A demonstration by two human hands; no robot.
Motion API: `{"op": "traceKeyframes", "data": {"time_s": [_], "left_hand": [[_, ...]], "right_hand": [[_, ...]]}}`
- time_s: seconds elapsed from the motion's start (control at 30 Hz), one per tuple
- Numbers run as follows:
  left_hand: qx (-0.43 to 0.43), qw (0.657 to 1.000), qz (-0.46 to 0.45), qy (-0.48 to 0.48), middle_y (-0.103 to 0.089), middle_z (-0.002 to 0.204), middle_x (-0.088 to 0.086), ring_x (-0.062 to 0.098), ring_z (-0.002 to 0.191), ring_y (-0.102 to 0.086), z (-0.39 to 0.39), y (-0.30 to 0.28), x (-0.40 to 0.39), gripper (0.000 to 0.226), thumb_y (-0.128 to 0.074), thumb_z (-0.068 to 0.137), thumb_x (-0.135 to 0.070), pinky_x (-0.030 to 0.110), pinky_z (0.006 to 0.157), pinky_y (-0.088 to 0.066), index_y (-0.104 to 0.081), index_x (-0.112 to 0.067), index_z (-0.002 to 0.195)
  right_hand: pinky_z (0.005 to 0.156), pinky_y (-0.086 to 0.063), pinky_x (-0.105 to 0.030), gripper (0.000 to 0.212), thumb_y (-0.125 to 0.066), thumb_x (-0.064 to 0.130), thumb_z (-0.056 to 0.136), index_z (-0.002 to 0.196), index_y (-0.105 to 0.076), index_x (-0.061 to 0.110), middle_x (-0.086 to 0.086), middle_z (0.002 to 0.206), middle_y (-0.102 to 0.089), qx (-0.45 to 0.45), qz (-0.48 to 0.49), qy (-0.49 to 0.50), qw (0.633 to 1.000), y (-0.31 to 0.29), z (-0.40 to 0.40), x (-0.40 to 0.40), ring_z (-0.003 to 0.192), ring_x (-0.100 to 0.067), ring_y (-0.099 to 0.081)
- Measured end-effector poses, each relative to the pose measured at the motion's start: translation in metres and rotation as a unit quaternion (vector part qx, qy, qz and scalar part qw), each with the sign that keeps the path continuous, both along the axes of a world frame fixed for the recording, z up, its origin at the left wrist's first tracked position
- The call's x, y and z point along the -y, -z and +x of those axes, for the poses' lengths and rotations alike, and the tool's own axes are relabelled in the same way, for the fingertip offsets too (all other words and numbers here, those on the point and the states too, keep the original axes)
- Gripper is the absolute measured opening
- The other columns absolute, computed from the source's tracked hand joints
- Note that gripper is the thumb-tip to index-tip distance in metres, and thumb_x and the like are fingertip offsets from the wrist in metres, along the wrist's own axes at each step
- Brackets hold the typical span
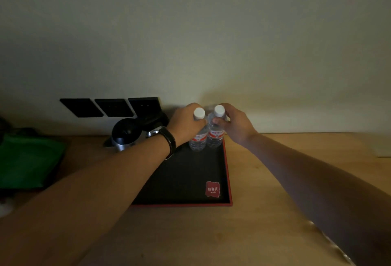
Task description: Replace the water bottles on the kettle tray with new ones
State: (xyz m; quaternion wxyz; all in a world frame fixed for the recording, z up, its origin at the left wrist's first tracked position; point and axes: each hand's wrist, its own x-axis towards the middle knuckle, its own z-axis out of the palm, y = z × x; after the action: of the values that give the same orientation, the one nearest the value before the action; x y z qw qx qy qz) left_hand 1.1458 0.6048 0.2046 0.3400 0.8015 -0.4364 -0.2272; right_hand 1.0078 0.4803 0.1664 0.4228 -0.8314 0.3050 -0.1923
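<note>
Two clear water bottles with white caps and red labels stand side by side at the far right corner of a black tray with a red rim [227, 172]. My left hand [186, 121] grips the neck of the left bottle [198, 139]. My right hand [234, 123] grips the neck of the right bottle [215, 136]. Both bottles are upright and their bases rest on the tray. A steel kettle with a black lid [124, 133] stands at the tray's far left, partly behind my left forearm.
The tray lies on a wooden tabletop [275, 181] against a pale wall. Black wall sockets [110, 107] sit behind the kettle. A green bag [27, 160] lies at the left. A red logo patch [212, 189] marks the tray's near right corner.
</note>
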Motion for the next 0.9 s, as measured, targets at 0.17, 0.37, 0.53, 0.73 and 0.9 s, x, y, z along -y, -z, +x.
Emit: {"op": "traceKeyframes", "data": {"time_s": [0.17,0.37,0.53,0.73,0.9], "left_hand": [[-0.009,0.999,0.006,-0.034,-0.07,0.1,0.007,0.023,0.092,-0.066,-0.002,0.011,0.006,0.016,-0.068,0.088,-0.016,0.03,0.072,-0.049,-0.064,-0.012,0.103],[-0.017,0.999,-0.004,-0.036,-0.067,0.098,0.005,0.022,0.091,-0.062,0.002,0.013,0.014,0.018,-0.069,0.088,-0.016,0.03,0.073,-0.046,-0.061,-0.013,0.104],[-0.031,0.999,0.005,-0.024,-0.067,0.104,0.007,0.024,0.096,-0.063,0.001,0.014,0.009,0.021,-0.067,0.09,-0.018,0.031,0.077,-0.048,-0.058,-0.014,0.109],[-0.043,0.998,0.041,-0.028,-0.063,0.123,0.012,0.031,0.116,-0.06,-0.006,0.003,0.006,0.043,-0.067,0.091,-0.021,0.038,0.091,-0.051,-0.051,-0.016,0.131],[-0.034,0.999,0.024,-0.014,-0.049,0.148,0.013,0.03,0.133,-0.049,-0.008,-0.019,-0.007,0.074,-0.074,0.088,-0.024,0.041,0.108,-0.042,-0.036,-0.014,0.15]], "right_hand": [[0.07,-0.038,-0.014,0.034,-0.07,0.023,0.087,0.118,-0.059,0.023,0.008,0.105,-0.063,-0.005,-0.002,0.002,1.0,0.001,0.0,0.003,0.097,-0.013,-0.057],[0.071,-0.038,-0.016,0.033,-0.071,0.021,0.087,0.118,-0.059,0.024,0.008,0.105,-0.063,-0.001,-0.003,0.002,1.0,0.002,-0.003,0.0,0.098,-0.012,-0.057],[0.068,-0.037,0.001,0.041,-0.069,0.012,0.088,0.102,-0.053,0.047,0.018,0.101,-0.062,0.024,0.023,0.01,0.999,-0.007,-0.006,-0.011,0.09,-0.001,-0.055],[0.089,-0.05,-0.037,0.033,-0.067,0.01,0.089,0.121,-0.063,0.015,-0.004,0.115,-0.068,-0.021,0.069,0.014,0.997,-0.02,-0.003,-0.023,0.107,-0.021,-0.06],[0.076,-0.035,-0.023,0.045,-0.072,0.019,0.085,0.127,-0.057,0.013,-0.007,0.118,-0.063,-0.076,-0.013,0.034,0.996,-0.037,-0.01,-0.025,0.101,-0.019,-0.056]]}}
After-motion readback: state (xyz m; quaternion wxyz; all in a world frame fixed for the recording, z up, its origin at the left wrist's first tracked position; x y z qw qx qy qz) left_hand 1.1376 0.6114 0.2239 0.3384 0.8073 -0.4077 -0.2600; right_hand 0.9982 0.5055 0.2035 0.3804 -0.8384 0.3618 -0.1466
